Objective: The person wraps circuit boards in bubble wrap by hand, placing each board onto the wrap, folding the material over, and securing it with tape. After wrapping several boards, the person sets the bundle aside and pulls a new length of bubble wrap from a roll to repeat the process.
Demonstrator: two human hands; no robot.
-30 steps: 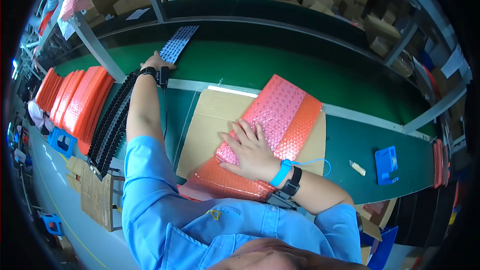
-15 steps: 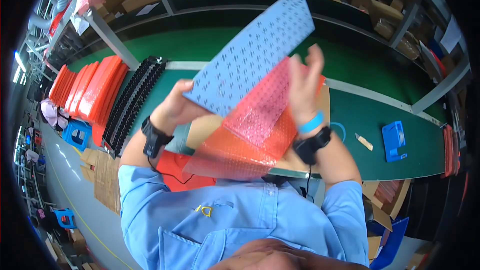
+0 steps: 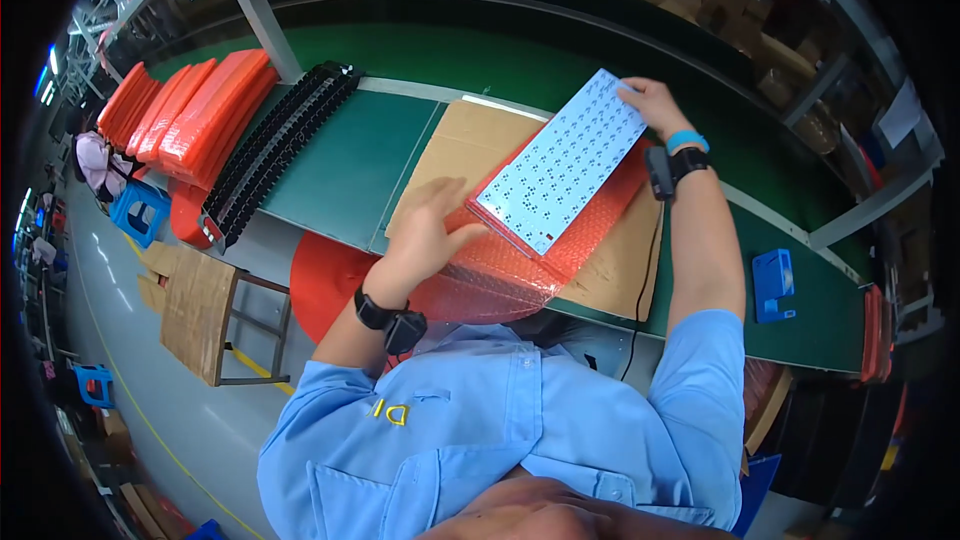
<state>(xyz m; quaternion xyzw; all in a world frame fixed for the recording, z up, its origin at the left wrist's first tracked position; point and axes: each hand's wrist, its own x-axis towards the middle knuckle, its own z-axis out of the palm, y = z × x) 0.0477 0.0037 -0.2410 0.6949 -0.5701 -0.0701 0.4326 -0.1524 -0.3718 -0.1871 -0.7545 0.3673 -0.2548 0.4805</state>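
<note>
A white keyboard circuit board [image 3: 565, 165], dotted with rows of small black marks, lies slanted on a red bubble-wrap sheet [image 3: 610, 225]. A red edge shows along the board's left side. My right hand [image 3: 655, 108] grips its far right corner, fingers bent over the rim. Just off the near left corner is my left hand [image 3: 425, 235], thumb and fingers apart, holding nothing. The wrap spreads over a brown cardboard sheet [image 3: 450, 145] and hangs past the bench's near edge.
Leftward on the green bench [image 3: 345, 165] stand a black slotted rack [image 3: 285, 140] and several red bubble-wrapped packs [image 3: 215, 110]. A blue tool holder [image 3: 772, 285] sits at the right. Below are a red round seat [image 3: 325, 285] and a wooden stool [image 3: 200, 310]. A metal post [image 3: 255, 15] rises behind.
The board has come down from the air onto the bubble wrap, which now lies over the cardboard. My left hand has let go of the board; my right hand has taken its far corner.
</note>
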